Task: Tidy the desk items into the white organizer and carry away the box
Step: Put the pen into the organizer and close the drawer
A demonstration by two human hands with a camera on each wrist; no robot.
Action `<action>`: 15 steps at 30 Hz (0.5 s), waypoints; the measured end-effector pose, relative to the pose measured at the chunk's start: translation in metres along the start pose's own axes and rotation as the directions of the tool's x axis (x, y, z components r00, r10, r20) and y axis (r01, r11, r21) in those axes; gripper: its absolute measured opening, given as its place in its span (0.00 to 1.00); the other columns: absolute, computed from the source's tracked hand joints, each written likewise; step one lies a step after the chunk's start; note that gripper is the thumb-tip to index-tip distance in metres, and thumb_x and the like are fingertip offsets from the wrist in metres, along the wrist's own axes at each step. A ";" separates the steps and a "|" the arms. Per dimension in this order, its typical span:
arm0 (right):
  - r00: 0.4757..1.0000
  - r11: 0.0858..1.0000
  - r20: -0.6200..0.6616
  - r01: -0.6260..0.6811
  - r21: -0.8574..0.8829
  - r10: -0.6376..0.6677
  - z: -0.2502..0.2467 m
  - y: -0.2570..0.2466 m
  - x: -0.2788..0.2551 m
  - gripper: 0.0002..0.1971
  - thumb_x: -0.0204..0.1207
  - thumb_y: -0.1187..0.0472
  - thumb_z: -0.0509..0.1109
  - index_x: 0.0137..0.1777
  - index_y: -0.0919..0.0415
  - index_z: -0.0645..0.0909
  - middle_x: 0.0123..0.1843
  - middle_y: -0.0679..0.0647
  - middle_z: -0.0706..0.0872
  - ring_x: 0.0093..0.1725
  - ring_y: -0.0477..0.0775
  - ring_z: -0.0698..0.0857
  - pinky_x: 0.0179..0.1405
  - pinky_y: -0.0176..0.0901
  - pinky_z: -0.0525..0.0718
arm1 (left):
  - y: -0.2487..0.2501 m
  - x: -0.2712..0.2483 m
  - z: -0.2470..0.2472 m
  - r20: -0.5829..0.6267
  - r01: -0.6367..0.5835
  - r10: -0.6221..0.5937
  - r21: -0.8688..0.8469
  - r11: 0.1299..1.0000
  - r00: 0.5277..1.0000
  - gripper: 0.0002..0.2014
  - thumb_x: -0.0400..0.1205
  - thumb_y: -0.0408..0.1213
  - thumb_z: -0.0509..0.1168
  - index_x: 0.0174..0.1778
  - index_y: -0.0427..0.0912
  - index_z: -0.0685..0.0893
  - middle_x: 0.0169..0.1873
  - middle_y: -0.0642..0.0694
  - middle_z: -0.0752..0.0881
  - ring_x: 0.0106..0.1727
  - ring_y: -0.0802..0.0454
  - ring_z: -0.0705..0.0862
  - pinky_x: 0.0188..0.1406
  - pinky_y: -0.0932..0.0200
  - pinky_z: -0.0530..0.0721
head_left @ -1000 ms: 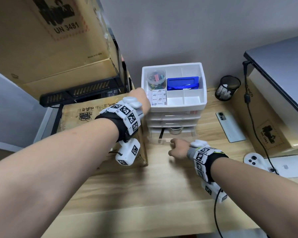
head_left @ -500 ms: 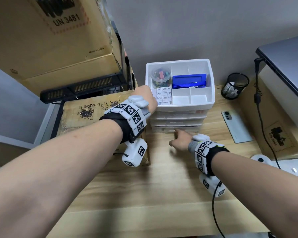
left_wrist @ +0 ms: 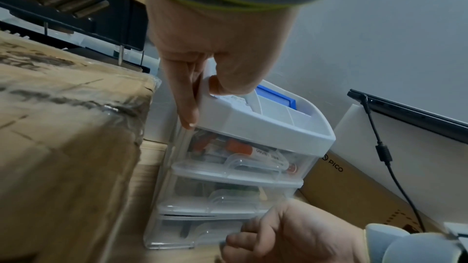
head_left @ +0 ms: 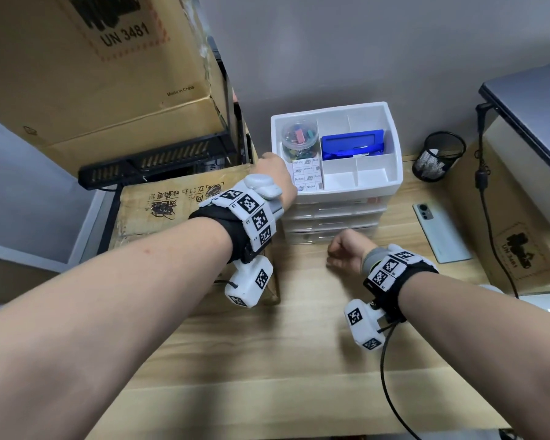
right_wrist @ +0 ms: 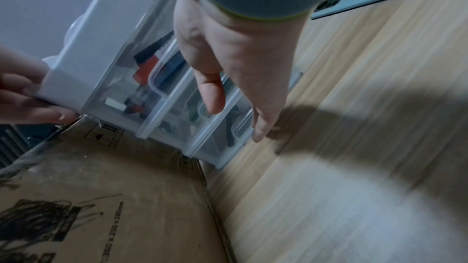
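Note:
The white organizer [head_left: 359, 188] stands against the wall, its three clear drawers pushed in. Its top tray holds a jar of clips [head_left: 300, 139], a blue case [head_left: 351, 147] and note pads [head_left: 308, 177]. My left hand [head_left: 272, 171] grips the tray's front left corner, thumb inside the rim [left_wrist: 202, 105] and fingers down the outer wall. My right hand [head_left: 340, 252] rests its relaxed fingers [right_wrist: 258, 135] against the front of the bottom drawer [left_wrist: 192, 233]. The flat cardboard box [head_left: 172, 211] lies directly left of the organizer, under my left wrist.
A phone [head_left: 442, 233] lies face down to the right of the organizer. Behind it stands a black mesh cup [head_left: 438, 157]. A laptop [head_left: 537, 115] sits on a carton at the right, its cable [head_left: 483, 192] hanging down. A large carton [head_left: 92, 74] on a black rack fills the left.
The bottom drawer stood pulled out a second ago and is now pushed in. My right hand moved forward with it. My left hand stayed on the organizer's corner.

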State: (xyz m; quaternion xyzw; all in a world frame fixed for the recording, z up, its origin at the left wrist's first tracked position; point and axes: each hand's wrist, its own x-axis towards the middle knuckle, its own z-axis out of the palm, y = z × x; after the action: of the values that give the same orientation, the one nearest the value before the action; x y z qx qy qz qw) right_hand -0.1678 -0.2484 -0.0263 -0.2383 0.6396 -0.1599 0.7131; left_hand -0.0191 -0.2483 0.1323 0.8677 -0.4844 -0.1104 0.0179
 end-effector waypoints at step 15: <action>0.998 0.999 0.056 0.031 -0.037 -0.029 0.004 -0.007 -0.011 0.15 0.63 0.79 0.57 0.25 0.58 0.67 0.22 0.52 0.67 0.28 0.52 0.69 0.40 0.51 0.83 | -0.002 0.003 0.004 -0.019 0.013 -0.012 0.041 0.999 1.000 0.22 0.84 0.33 0.63 0.72 0.31 0.67 0.63 0.37 0.83 0.62 0.41 0.85 0.44 0.54 0.73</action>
State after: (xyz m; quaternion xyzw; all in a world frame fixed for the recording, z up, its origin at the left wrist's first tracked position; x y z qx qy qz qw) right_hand -0.1643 -0.2477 -0.0129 -0.2659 0.6189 -0.1518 0.7233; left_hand -0.0169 -0.2502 0.1276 0.8719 -0.4809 -0.0925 0.0038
